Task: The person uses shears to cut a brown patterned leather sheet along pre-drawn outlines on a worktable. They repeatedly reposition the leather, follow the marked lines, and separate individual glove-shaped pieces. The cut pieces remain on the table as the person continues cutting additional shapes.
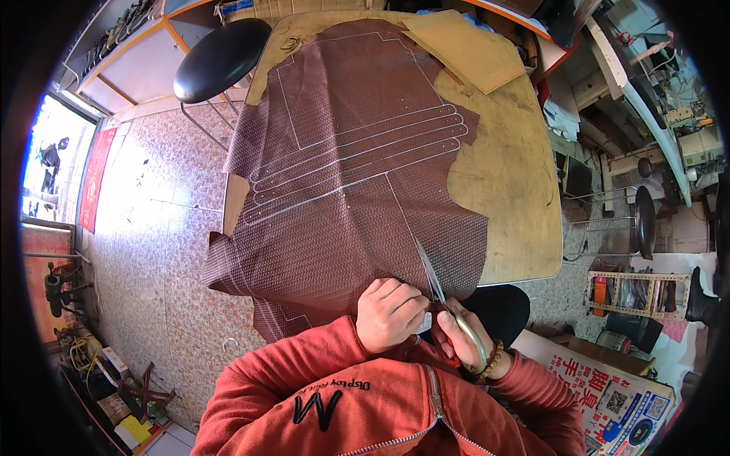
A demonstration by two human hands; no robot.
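Note:
A large brown-red sheet with a woven-looking texture, seemingly leather (pixel 357 220), drapes over the table and hangs past its near edge. Pale lines on it mark long strips with rounded ends and angular shapes. My right hand (pixel 456 338) grips a pair of scissors (pixel 430 267), their blades pointing away from me at the sheet's near part, along a pale line. Just left of the scissors, my left hand (pixel 391 313) is closed with its fingertips on the sheet's near edge. Part of the scissor handles is hidden by my right hand.
Beneath the sheet stands a wooden table (pixel 521 205), with a tan flat board (pixel 475 53) at its far right. A black round stool (pixel 222 61) stands far left. To the right are another stool (pixel 645 223), a rack (pixel 637 295) and a printed carton (pixel 608 387).

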